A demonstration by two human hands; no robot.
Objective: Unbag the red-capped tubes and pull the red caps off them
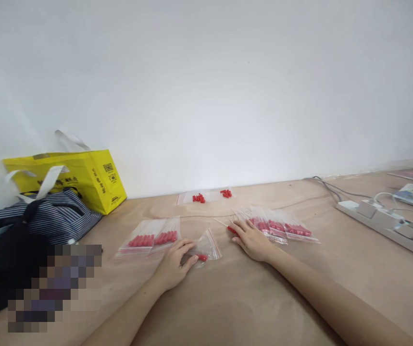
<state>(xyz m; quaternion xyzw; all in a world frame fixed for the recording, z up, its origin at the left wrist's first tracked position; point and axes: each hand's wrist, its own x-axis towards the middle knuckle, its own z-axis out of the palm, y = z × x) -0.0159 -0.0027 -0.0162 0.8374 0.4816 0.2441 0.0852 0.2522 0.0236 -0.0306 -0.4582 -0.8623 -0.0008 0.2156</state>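
My left hand (pixel 176 263) has its thumb and fingers closed on a small clear zip bag (pixel 210 244). A red piece (pixel 202 258) shows in or under that bag, beside my thumb. Just to the right, my right hand (pixel 251 240) pinches a thin white stick with a red end (pixel 232 230), whose pale tip points up and left. Flat zip bags (pixel 141 239) holding rows of red-ended sticks lie left of my left hand. More filled zip bags (pixel 298 230) overlap beyond my right hand, which hides part of them.
At the back, a clear bag (pixel 211 196) lies under two small piles of red pieces (pixel 226 193). A yellow bag (pixel 101 178), a striped bag (pixel 65 216) and a black bag (pixel 7 259) stand at left. A white power strip (pixel 382 226) with cables lies at right.
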